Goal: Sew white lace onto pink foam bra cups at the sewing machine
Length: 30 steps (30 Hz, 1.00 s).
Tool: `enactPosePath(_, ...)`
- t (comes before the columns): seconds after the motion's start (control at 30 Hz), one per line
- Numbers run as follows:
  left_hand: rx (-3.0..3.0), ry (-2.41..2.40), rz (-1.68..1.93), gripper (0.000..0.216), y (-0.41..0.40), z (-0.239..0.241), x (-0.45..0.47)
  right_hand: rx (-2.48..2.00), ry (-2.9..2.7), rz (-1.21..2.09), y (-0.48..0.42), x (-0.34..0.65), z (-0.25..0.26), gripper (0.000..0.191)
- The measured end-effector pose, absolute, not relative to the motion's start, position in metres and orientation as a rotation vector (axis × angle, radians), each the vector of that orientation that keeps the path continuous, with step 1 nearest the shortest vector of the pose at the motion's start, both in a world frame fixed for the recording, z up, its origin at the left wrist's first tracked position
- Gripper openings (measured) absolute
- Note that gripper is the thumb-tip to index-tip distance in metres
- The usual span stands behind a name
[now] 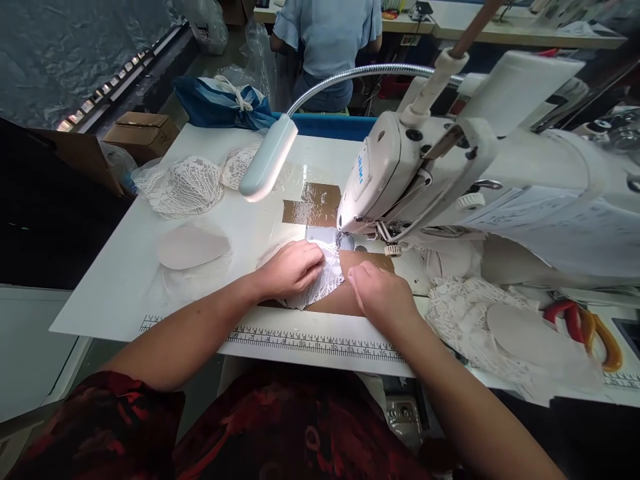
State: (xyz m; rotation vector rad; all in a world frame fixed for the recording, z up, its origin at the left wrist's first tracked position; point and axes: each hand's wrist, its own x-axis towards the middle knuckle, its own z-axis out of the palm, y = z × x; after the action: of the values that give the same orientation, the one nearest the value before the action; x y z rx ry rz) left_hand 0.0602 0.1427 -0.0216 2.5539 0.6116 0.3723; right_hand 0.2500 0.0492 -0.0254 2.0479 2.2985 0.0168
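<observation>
A white lace piece (327,277), shaped like a bra cup, lies on the sewing table just in front of the presser foot (345,240). My left hand (293,269) rests on it with fingers curled and pressed together on the lace. To the right of the lace, my right hand (381,293) is closed, its thumb and forefinger pinched by the lace's edge; whatever they hold is hidden. Brown tape (333,303) covers the table under and around both hands. The white sewing machine (385,167) stands over the work, its needle area partly hidden.
Lace cups (183,183) and a smooth beige cup piece (193,247) lie at left. More lace (460,313) and red-and-orange-handled scissors (603,340) are at right. A lamp (269,157) hangs above. A ruler strip (300,343) lines the front edge. A person (327,40) sits beyond.
</observation>
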Motion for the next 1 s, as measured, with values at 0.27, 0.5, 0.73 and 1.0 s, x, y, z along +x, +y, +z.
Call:
enactPosePath(0.27, 2.573, 0.587, 0.391, 0.017, 0.145, -0.026, 0.059, 1.484, 2.619, -1.146, 0.001, 0.271, 0.023, 0.021)
enactPosePath(0.5, 2.560, 0.602, 0.386, 0.018, 0.143, -0.023, 0.060, 1.898, 2.521, -0.805, 0.000, 0.269, 0.012, 0.037)
enactPosePath(0.73, 2.524, 0.588, 0.396, 0.016, 0.144, -0.023, 0.059, 1.919, 2.634, -0.087, 0.023, 0.252, -0.027, 0.041)
enactPosePath(1.0, 2.798, 0.405, 0.429, 0.023, 0.134, -0.028, 0.060, 1.936, 2.741, -0.035, 0.016, 0.255, -0.037, 0.041)
